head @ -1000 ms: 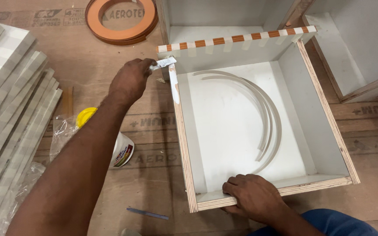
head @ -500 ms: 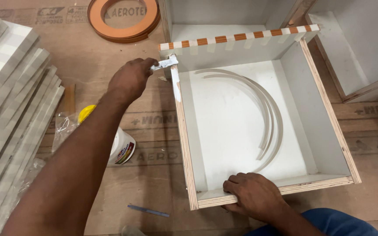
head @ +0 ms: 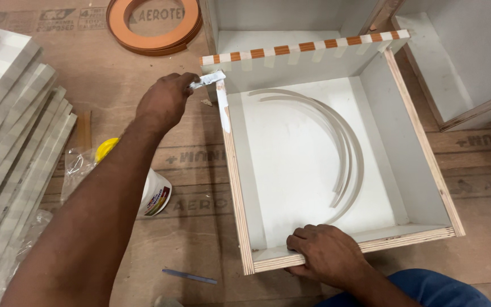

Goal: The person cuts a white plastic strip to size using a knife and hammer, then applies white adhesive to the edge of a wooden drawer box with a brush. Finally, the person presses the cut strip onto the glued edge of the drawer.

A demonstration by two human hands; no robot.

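Plywood is showing raw along the edges of the white box [head: 336, 170], which is lying open on the brown board floor [head: 143, 113], and the work in hand is the spreading of glue on its left edge. Nearest to the camera, the right hand [head: 328, 256] is pressing flat on the near wall of the box, fingers together over the rim and holding nothing; I think that if this hand is easing off, the box may be sliding away under the strokes. A little to the left, a thin blue strip [head: 190, 277] is lying on the floor, and a white glue bottle [head: 155, 193] with a yellow cap [head: 107, 149] is lying on its side beside a clear plastic bag [head: 80, 165], close under the left forearm; an elbow could be pushing it, and I cannot tell whether it is closed. Further away, the left hand [head: 166, 102] is closed on a small spreader blade [head: 207, 79], whose tip is touching the far left corner of the box. White glue is already sitting on that edge, so too much pressure may be pushing it down onto the clean white inside, where thin curved strips [head: 348, 148] are lying loose. At the far wall a strip with orange and white stripes [head: 305, 46] is resting, and a roll of orange edge band [head: 154, 25] is lying beyond.
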